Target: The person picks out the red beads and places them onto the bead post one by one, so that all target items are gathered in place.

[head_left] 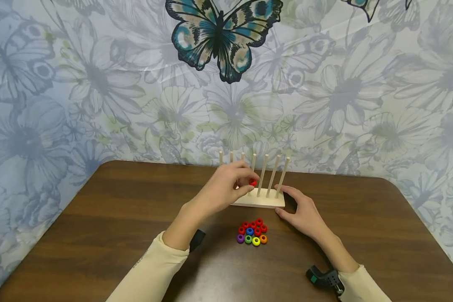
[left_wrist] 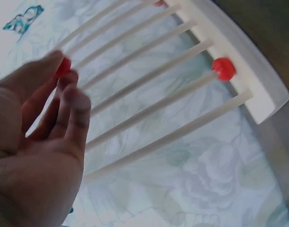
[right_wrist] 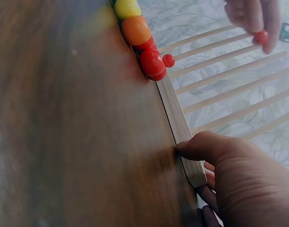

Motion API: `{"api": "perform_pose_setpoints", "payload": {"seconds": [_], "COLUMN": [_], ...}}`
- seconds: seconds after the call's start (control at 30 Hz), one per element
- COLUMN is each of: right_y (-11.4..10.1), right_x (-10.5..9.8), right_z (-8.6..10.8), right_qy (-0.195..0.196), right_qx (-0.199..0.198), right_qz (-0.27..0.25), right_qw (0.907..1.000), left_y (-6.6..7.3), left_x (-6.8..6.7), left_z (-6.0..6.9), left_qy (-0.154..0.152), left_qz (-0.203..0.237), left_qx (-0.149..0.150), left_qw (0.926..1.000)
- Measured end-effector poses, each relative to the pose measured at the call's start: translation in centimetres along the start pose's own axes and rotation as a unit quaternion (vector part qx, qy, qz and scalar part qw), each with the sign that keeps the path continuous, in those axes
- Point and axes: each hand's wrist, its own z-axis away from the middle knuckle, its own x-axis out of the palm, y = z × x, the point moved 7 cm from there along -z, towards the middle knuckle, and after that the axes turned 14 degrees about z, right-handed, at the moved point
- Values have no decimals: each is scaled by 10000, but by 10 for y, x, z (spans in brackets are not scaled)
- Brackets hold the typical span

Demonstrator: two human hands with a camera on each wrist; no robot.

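Note:
Between thumb and fingertips my left hand [head_left: 223, 184] [left_wrist: 45, 137] pinches a red bead [head_left: 252, 182] [left_wrist: 64, 67] [right_wrist: 260, 37], held up by the pegs of a wooden peg rack [head_left: 258, 202] [left_wrist: 272, 97] [right_wrist: 171, 106]. The left wrist view shows another red bead [left_wrist: 223, 69] low on the second peg from one end, by the base. My right hand [head_left: 305, 214] [right_wrist: 248, 175] grips the rack's right end, thumb on the front edge and fingers behind. Part of the rack is hidden behind my left hand in the head view.
On the brown table [head_left: 136, 218], in front of the rack, lies a cluster of beads: several red, one blue [head_left: 249, 231], purple [head_left: 240, 238], green [head_left: 248, 239], yellow [head_left: 256, 241] and orange [head_left: 263, 239]. A butterfly-patterned cloth [head_left: 136, 105] hangs behind the table.

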Motion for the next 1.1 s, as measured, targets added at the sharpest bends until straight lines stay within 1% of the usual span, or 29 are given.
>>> {"api": "perform_pose_setpoints", "payload": {"seconds": [0.07, 0.13, 0.2, 0.27, 0.33, 0.4, 0.5, 0.7, 0.83, 1.0, 1.1], "right_y": [0, 0, 1, 2, 2, 2, 2, 1, 1, 1, 2], "right_x": [0, 0, 0, 0, 0, 0, 0, -1, 0, 1, 1], "right_z": [0, 0, 1, 1, 1, 0, 0, -1, -1, 0, 0], "right_qy": [11, 2, -1, -8, -17, -18, -42, -25, -20, -58, -48], "right_qx": [5, 17, 29, 43, 56, 60, 59, 23, 25, 61, 94], "right_qz": [-5, -6, 3, 24, 34, 71, 82, 11, -21, -30, -4], "right_qw": [10000, 10000, 10000, 10000, 10000, 10000, 9999, 10000, 10000, 10000, 9999], "left_y": [5, 9, 11, 12, 11, 10, 7, 3, 0, -4, -4], "left_x": [-11, -22, -32, -42, -49, -54, -57, -57, -56, -55, -55], "left_z": [0, 0, 2, 4, 6, 8, 9, 9, 8, 7, 8], "left_qy": [431, 926, 1446, 1925, 2306, 2577, 2752, 2841, 2829, 2727, 2752], "left_qz": [36, 75, 86, 74, 32, -67, -175, -232, -284, -364, -264], "left_qx": [129, 256, 390, 508, 544, 544, 474, 422, 390, 313, 358], "left_qw": [9990, 9953, 9887, 9800, 9715, 9647, 9601, 9576, 9579, 9609, 9604]}}
